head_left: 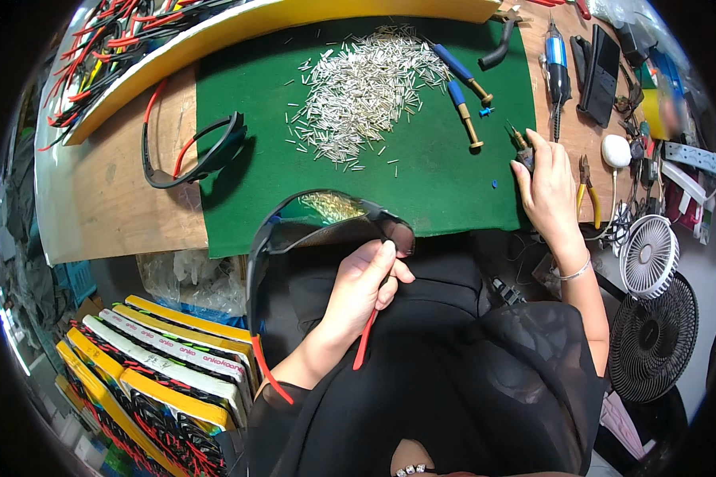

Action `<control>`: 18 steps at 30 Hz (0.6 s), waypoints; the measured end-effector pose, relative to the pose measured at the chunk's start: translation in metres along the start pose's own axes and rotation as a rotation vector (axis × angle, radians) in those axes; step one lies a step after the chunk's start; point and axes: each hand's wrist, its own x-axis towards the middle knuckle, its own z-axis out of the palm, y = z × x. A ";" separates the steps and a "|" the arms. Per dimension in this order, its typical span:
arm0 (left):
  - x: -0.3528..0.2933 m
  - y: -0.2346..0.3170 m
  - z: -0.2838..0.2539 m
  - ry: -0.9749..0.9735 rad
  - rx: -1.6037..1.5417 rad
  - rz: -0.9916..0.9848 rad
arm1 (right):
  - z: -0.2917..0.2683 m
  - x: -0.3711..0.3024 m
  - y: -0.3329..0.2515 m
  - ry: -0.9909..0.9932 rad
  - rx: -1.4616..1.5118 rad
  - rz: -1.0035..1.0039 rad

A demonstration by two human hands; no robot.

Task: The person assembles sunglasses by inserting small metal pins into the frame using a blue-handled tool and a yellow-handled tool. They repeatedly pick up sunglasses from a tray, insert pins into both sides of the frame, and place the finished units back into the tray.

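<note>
My left hand [359, 280] is closed, thumb on top, around the hinge end of a pair of dark sunglasses [336, 232]. Their black frame has red temple tips, and they are held up in front of the table's near edge with the temples pointing toward me. At the right edge of the green mat [294, 199], my right hand [550, 191] has its fingers closed around a small tool [522, 141] with a thin metal tip. Most of that tool's body is hidden by the fingers. A large heap of small silvery pins [366, 99] lies on the mat beyond the sunglasses.
Two blue-and-brass hand tools [463, 111] lie right of the pins. Another pair of sunglasses [167, 178] rests at left, near a yellow-edged tray [175, 60] of frames. At right are a blue-black powered tool [558, 67], yellow-handled pliers [587, 195] and a white fan [649, 254].
</note>
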 end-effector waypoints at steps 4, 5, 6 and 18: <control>-0.008 0.007 -0.001 0.062 -0.013 0.082 | -0.013 0.000 0.002 0.027 0.146 0.008; -0.009 0.007 -0.002 0.073 -0.011 0.113 | -0.019 0.000 -0.001 0.060 0.220 0.000; -0.010 0.007 -0.005 0.088 0.035 0.130 | -0.027 -0.004 -0.007 0.071 0.345 0.037; -0.010 0.015 -0.011 0.164 0.036 0.243 | -0.015 0.006 -0.086 -0.424 0.559 -0.140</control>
